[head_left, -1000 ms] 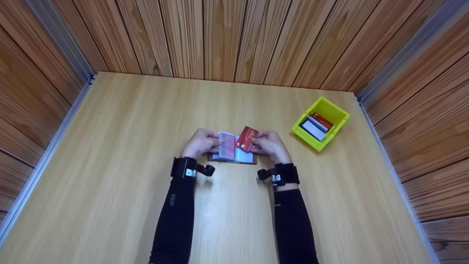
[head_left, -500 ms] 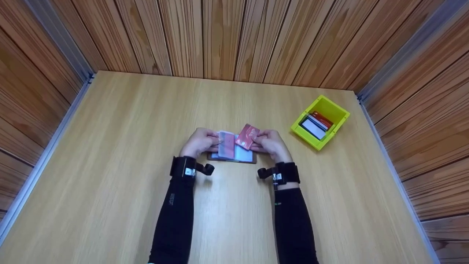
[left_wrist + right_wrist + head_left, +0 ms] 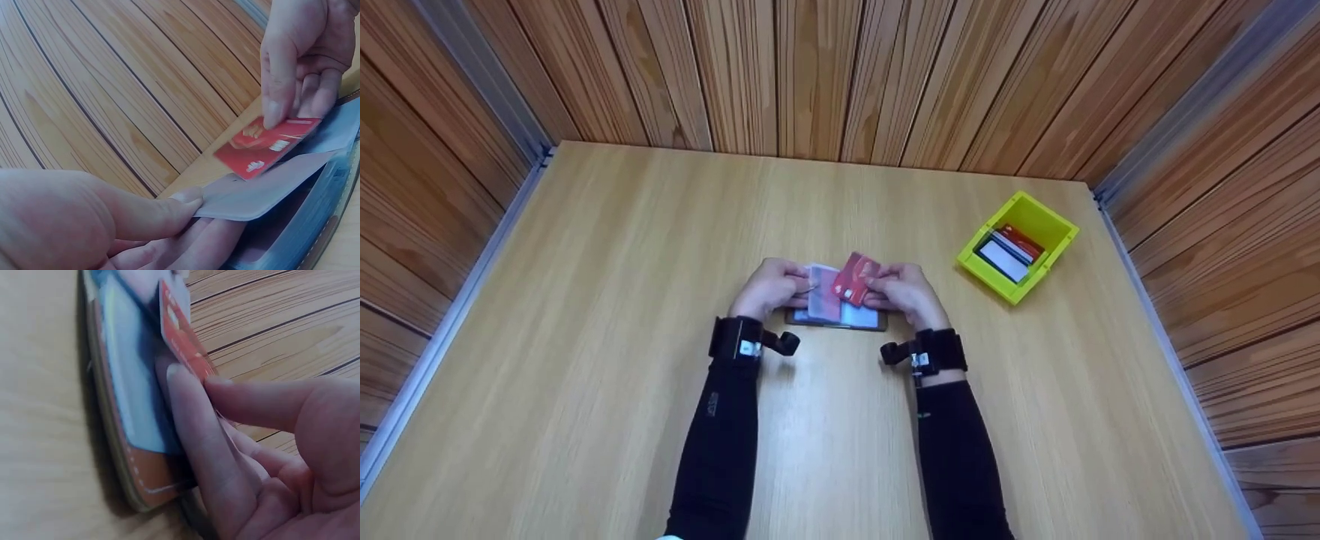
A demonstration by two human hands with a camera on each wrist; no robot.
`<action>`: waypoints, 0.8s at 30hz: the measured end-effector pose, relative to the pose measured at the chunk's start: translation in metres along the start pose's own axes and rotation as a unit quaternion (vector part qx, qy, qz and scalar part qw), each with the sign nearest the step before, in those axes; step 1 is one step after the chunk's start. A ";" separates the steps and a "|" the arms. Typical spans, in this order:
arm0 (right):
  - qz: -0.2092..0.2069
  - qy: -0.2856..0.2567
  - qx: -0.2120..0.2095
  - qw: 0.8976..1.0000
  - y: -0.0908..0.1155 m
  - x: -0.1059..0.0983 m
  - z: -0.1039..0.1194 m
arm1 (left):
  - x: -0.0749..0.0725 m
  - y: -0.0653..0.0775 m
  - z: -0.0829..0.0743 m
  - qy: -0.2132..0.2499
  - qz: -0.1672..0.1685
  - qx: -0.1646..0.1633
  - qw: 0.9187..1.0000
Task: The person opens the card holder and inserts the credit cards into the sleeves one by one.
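Observation:
A card holder with clear plastic sleeves and a stitched brown cover [image 3: 160,481] lies spread on the table. My left hand [image 3: 769,289] pinches one translucent sleeve [image 3: 247,197] between thumb and fingers, lifting it off the others. Between thumb and fingers of my right hand [image 3: 911,292] is a red card [image 3: 856,278] with a gold design. The card is tilted, its lower left corner over the sleeve's edge in the left wrist view; whether it has entered the sleeve I cannot tell. Fingers of the right hand hide part of the holder's right side.
A yellow bin [image 3: 1061,238] stands at the right rear of the table [image 3: 660,217], holding several cards, white [image 3: 1003,260] and red among them. Wood-panelled walls [image 3: 810,75] close off the back and both sides.
My right hand has moved slightly left, bringing the red card closer over the lifted sleeve. The left hand keeps its pinch on the sleeve, nearly still.

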State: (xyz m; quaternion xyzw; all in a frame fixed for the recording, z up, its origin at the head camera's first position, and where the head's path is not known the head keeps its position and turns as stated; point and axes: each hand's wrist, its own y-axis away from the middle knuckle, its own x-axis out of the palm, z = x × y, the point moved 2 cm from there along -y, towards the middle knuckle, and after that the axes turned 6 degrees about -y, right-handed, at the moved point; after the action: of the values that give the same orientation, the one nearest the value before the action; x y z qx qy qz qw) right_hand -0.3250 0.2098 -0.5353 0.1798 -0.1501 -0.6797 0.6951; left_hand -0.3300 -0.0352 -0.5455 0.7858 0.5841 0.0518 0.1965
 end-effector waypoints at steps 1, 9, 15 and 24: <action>-0.007 -0.005 -0.003 1.000 0.000 -0.001 0.000 | 0.000 0.000 0.000 -0.002 0.001 0.000 1.000; -0.027 -0.027 -0.008 0.999 -0.002 -0.007 -0.001 | 0.000 0.000 -0.002 0.012 0.008 -0.009 1.000; -0.023 -0.010 -0.004 1.000 0.000 -0.005 -0.001 | 0.000 0.000 -0.001 0.008 0.007 -0.006 1.000; 0.059 0.061 0.042 0.996 0.006 0.004 0.001 | -0.001 0.002 -0.001 -0.001 0.004 0.004 1.000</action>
State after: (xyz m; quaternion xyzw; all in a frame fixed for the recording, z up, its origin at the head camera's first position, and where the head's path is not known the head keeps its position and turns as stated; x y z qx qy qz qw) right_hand -0.3201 0.2056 -0.5316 0.2406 -0.1460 -0.6187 0.7335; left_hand -0.3293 -0.0360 -0.5435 0.7888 0.5813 0.0494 0.1934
